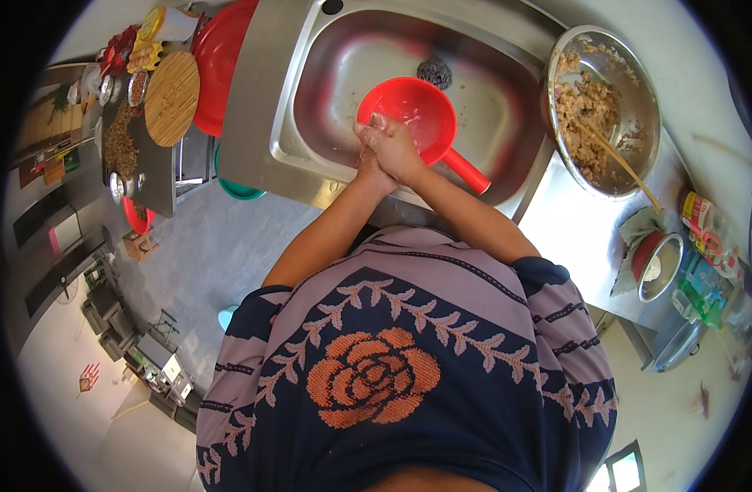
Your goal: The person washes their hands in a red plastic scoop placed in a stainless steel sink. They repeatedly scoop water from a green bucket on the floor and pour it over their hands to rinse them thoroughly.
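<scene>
Over the near left part of a red plastic ladle (434,117), my left hand (371,166) and my right hand (393,146) are pressed together, palm against palm. Wet, pale residue shows on the fingers. The ladle rests in a stainless steel sink (505,80), its handle pointing to the near right, and it seems to hold some water. Neither hand grips the handle. A steel wool scourer (434,73) lies on the sink floor just beyond the ladle. Much of my left palm and its fingers are hidden behind my right hand.
Right of the sink stands a large steel bowl (649,123) of minced filling with chopsticks (621,161). Nearer are a small metal bowl (675,255) and a plastic bottle (698,215). At left are a red basin (222,67), a round wooden board (172,98) and a green basin (240,189).
</scene>
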The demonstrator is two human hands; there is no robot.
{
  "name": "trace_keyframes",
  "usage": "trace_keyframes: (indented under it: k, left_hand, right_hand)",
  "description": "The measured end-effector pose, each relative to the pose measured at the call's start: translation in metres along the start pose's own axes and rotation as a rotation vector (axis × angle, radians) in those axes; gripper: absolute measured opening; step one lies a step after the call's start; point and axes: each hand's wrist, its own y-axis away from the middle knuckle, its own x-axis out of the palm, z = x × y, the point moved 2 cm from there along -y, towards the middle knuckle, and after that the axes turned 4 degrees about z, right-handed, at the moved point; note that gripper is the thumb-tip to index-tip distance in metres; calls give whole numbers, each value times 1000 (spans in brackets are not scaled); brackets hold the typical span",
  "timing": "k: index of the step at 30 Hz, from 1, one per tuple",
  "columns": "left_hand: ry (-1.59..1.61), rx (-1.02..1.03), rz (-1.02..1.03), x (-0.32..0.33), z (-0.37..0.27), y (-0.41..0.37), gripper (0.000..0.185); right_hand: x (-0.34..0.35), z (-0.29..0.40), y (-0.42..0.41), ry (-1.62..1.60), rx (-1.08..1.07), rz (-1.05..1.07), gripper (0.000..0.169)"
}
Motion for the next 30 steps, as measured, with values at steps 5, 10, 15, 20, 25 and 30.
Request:
trace_keyframes:
  k: [5,10,15,20,25,30]
  left_hand:
    - [-364,117,-118,14,-3,4,27]
    - [-304,49,-44,67,-10,13,43]
    - [-8,-113,-16,54,-16,3,41]
    - [21,-197,173,47,-12,-6,25]
    - [159,-267,-54,45,-1,-1,31]
    - [-97,-273,-350,39,3,4,50]
  right_hand:
    - [1,11,-6,-858,248,-51,32]
    - [-8,4,-13,-1412,191,25,43]
    - [1,10,-14,-1109,157,-98,29]
    - [-2,-10,-25,-337,-89,-154,18]
    - [-21,-20,-28,363,-241,-158,15]
    - [-28,-39,-21,1006,-209,-158,18]
